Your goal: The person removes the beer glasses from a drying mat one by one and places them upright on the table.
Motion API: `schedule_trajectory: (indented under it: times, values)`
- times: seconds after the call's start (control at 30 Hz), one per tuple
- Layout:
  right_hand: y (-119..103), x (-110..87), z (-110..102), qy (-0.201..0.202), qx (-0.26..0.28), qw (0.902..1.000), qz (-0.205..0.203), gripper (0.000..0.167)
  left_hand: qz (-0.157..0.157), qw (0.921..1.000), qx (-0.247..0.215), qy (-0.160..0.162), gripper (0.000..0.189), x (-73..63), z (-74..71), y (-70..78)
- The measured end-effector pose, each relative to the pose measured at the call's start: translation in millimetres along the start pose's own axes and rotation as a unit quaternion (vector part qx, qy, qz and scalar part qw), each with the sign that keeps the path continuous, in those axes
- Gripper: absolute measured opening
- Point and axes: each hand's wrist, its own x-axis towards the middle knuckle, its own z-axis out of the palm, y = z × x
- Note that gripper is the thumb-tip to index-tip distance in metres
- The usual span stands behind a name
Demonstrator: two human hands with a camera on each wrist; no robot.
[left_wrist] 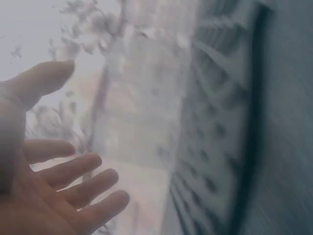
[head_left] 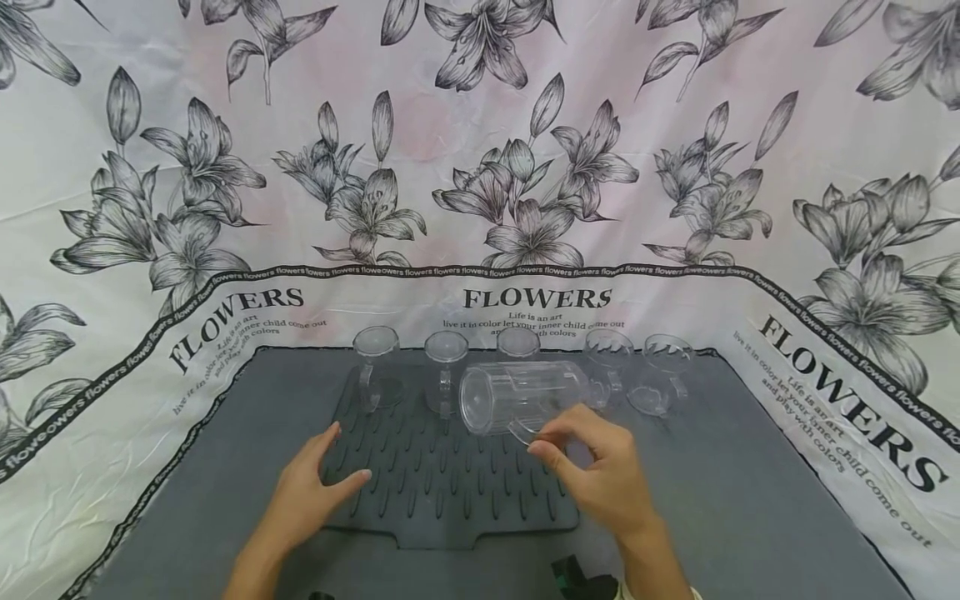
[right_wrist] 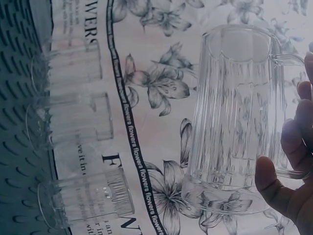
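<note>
My right hand (head_left: 600,471) grips the handle of a clear glass mug (head_left: 517,398). The mug lies on its side in the air above the dark ribbed mat (head_left: 450,504), its round base toward the left. In the right wrist view the thumb and curled fingers of that hand (right_wrist: 288,169) are at the handle of the fluted mug (right_wrist: 234,122). My left hand (head_left: 307,492) hovers over the mat's left side, thumb and fingers spread, holding nothing. The left wrist view shows the same hand (left_wrist: 58,191) with its palm bare.
Several more clear glass mugs stand in a row at the back, among them a leftmost one (head_left: 377,367) and a rightmost one (head_left: 662,375). Beneath lies a grey table surface (head_left: 720,500). A flower-printed cloth (head_left: 525,233) rises behind and at both sides.
</note>
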Motion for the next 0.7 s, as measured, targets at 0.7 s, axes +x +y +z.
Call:
schedule_trajectory:
  times: [0.7]
  values:
    - [9, -6.2, 22, -0.017, -0.071, 0.993, -0.093, 0.022, 0.19, 0.9426, -0.272, 0.038, 0.062, 13.2, 30.1, 99.8]
